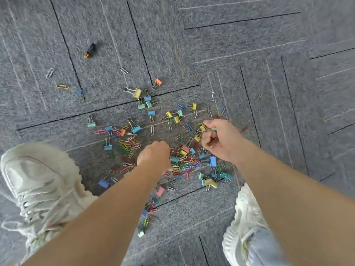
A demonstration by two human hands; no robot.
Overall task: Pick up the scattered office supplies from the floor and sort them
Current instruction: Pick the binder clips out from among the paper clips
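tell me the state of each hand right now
left hand: fingers curled down into the clip pile, grip hidden, cannot tell
right hand: closed, holding a green clip

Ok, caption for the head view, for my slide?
Left hand reaches into coloured clips scattered on grey carpet; right hand holds some.
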